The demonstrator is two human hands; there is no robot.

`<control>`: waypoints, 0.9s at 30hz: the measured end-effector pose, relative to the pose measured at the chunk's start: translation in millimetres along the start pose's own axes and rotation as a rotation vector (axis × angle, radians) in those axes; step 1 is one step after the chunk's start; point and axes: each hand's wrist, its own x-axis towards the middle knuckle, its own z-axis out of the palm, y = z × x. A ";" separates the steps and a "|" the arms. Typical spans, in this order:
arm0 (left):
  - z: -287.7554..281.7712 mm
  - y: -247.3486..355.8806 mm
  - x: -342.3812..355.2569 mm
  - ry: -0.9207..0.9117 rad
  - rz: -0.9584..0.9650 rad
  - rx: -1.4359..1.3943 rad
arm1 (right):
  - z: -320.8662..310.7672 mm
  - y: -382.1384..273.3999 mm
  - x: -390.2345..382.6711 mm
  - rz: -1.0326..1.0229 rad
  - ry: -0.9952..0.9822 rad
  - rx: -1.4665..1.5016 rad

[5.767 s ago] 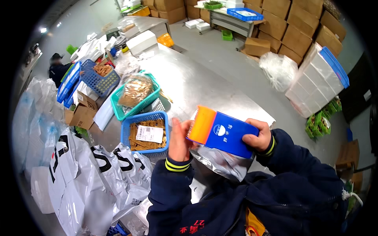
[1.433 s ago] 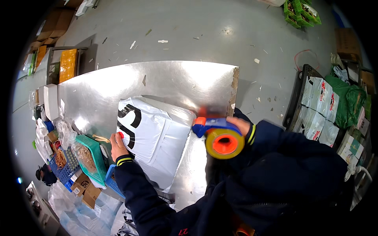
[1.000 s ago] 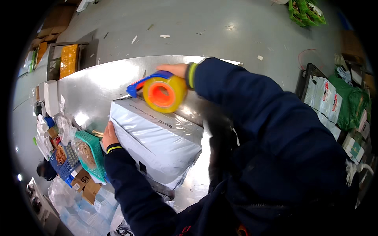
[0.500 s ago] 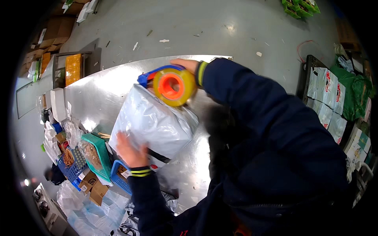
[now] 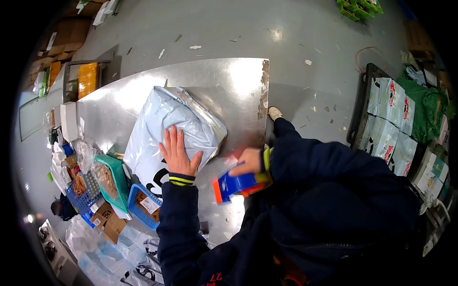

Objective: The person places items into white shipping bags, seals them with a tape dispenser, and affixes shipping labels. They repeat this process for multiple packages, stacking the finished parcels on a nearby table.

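Note:
A bulky white plastic mailing bag [image 5: 152, 114] lies on the metal table [image 5: 210, 71], its surface creased and shiny. My left hand [image 5: 177, 155] presses flat on its near part, fingers spread. To the right of the bag, my right hand [image 5: 248, 163] grips a blue tape dispenser [image 5: 238, 184] with an orange end, held low over the table near my body. The dispenser is a little blurred, and its tape roll is mostly hidden from this side.
A teal basket [image 5: 125, 190], a blue basket [image 5: 133, 213] and plastic sheets [image 5: 119, 252] crowd the table's left side. White wrapped parcels [image 5: 386, 117] are stacked on a dark cart at the right. The table's right edge [image 5: 265, 102] is worn.
My right hand has brought the tape dispenser from the bag's far side toward my body and turned it. My left hand has slid up and right onto the bag, which has shifted left.

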 end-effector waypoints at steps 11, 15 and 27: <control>87.5 48.1 -64.3 0.155 -0.534 -0.508 | -74.1 -6.7 -122.3 0.019 0.563 -0.027; 86.9 67.6 -87.7 0.181 -0.649 -0.681 | -85.1 -3.6 -137.1 -0.197 0.406 0.207; 6.5 84.5 -65.2 0.632 -0.498 -0.637 | -67.0 -118.2 -49.6 -0.134 -0.062 -0.153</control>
